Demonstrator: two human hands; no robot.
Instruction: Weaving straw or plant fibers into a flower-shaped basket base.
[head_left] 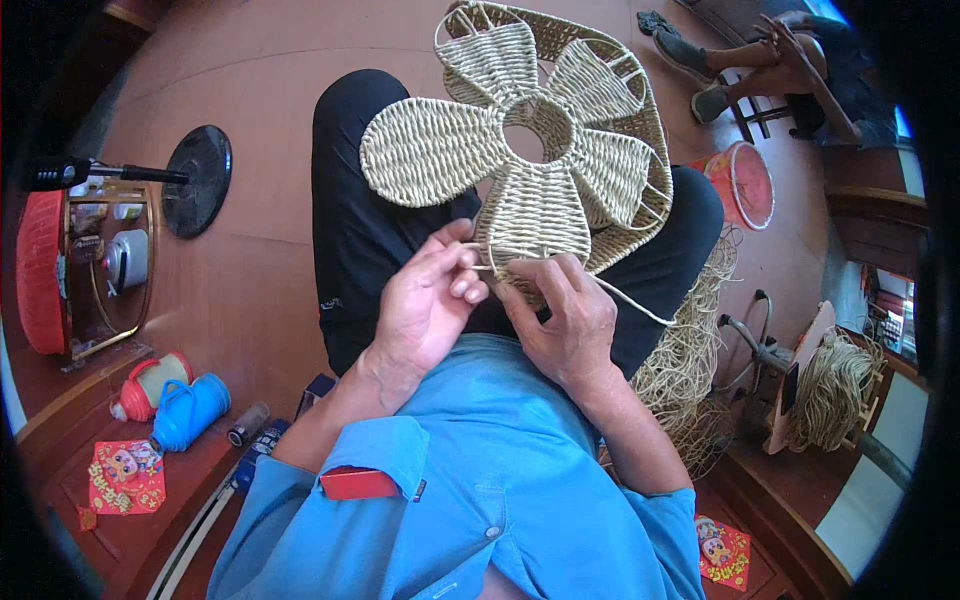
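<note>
A flower-shaped woven cord piece (430,150) with several petals and a round hole in its middle lies over my lap. Beneath it is a larger woven oval panel (655,130). The nearest petal (535,215) is woven only partway, and its bare frame shows at the lower end. My left hand (425,305) is closed, its fingertips pinching that frame's left corner. On the petal's lower edge, my right hand (570,310) has its fingers bent and pressed on the cord. A loose cord end (635,303) sticks out to the right.
A heap of loose cord (685,370) lies right of my legs, near a cord-wound spool (835,390). A pink bucket (750,185) stands farther off, with a seated person's legs (745,65) behind. To the left are a blue thermos (190,410) and a fan's round base (198,180).
</note>
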